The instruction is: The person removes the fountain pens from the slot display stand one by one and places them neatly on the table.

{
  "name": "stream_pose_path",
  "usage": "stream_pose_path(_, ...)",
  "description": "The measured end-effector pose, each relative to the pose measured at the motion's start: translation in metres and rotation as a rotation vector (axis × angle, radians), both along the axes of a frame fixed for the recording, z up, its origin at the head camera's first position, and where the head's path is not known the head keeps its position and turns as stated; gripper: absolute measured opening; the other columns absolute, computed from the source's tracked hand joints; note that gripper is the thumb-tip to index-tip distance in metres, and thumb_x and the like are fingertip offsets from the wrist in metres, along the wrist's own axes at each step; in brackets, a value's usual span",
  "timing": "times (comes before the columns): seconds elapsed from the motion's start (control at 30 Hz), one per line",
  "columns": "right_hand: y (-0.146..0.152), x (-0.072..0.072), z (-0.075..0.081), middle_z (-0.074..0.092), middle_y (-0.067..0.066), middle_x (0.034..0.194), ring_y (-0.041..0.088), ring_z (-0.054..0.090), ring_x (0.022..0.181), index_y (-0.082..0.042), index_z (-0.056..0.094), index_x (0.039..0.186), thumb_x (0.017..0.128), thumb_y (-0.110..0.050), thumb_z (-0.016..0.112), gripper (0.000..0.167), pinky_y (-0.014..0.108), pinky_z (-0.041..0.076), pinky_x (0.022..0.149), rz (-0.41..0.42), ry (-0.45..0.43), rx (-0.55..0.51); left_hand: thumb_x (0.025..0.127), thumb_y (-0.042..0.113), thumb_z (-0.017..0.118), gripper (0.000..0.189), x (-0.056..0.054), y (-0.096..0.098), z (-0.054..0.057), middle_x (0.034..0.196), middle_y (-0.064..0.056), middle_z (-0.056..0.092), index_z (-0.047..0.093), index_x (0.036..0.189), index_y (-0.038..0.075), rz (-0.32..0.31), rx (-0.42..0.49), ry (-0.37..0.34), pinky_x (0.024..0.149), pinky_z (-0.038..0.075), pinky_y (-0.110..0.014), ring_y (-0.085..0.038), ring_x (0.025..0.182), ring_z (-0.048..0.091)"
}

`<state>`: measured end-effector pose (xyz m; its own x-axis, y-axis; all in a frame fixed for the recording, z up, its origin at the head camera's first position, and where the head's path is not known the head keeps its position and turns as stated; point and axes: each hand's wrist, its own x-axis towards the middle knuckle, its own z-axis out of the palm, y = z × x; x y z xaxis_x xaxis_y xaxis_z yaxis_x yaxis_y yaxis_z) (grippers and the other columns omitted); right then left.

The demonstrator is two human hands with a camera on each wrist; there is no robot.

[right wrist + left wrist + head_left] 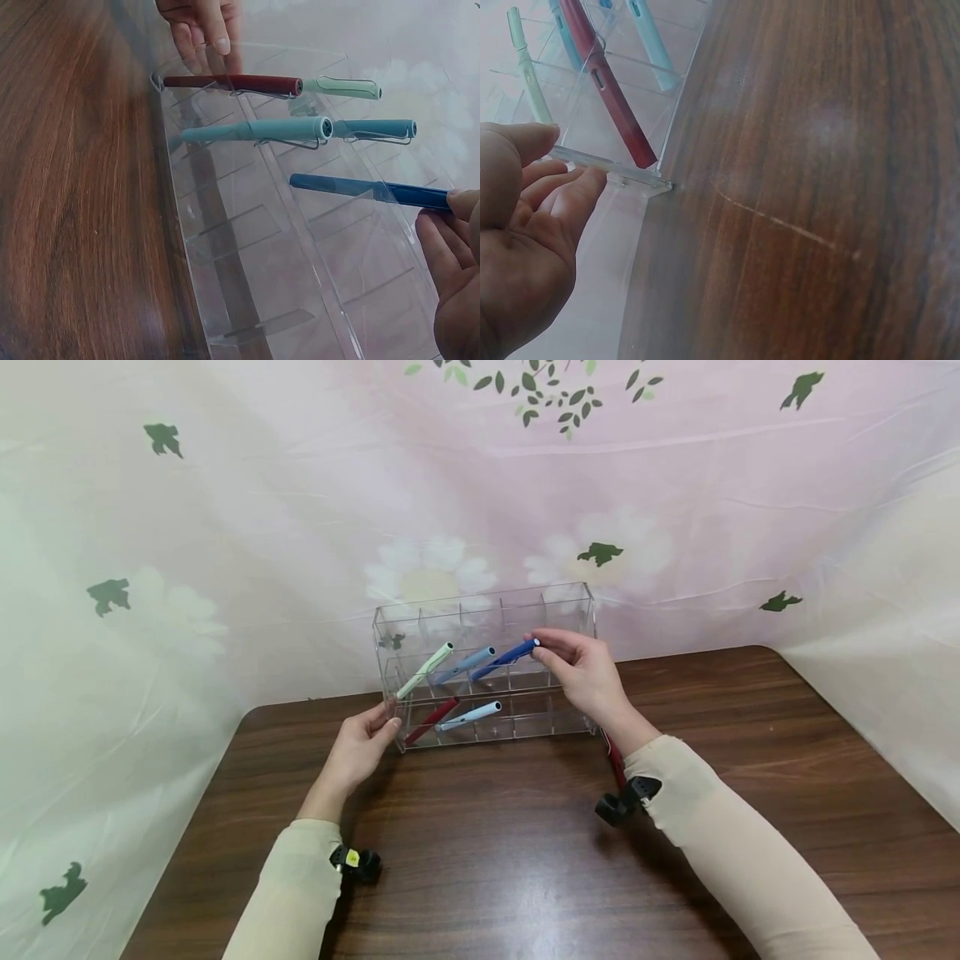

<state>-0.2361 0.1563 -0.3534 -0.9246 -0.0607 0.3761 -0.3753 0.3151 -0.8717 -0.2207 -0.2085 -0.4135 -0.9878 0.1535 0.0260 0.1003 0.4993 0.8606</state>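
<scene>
A clear acrylic organizer [532, 728] with rows of small compartments stands at the table's back edge. My left hand [358, 750] holds its left side wall between thumb and fingers. My right hand [591, 678] pinches the upper end of a dark blue pen [416, 196], whose lower part slants down into the upper row. Left of that pen, a mid-blue pen [467, 665] and a pale green pen [426, 670] lean in the same row. Below them, a dark red pen [619, 109] and a light blue pen [470, 716] lean in the lower front row.
A red object [615, 762] lies on the wooden table [480, 852], partly hidden by my right forearm. Behind the organizer hangs a pale cloth [285, 527] with flowers and green birds. Black cameras sit on both wrists.
</scene>
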Motion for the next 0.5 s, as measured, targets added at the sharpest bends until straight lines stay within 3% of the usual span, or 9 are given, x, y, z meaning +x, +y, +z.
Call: stream_pose_path(0.5,-0.0022,-0.0029,-0.0006,0.081,0.02,0.12,0.012,0.08,0.103,-0.003,0.076,0.131,0.105,-0.015,0.073,0.029,0.01,0.061,0.084,-0.017,-0.022,-0.039,0.113,0.014,0.056,0.053,-0.0003,0.0002,0.0007,0.158,-0.025,0.056,0.044,0.161,-0.005,-0.002,0.0,-0.002,0.117,0.053,-0.05,-0.037,0.141,0.062)
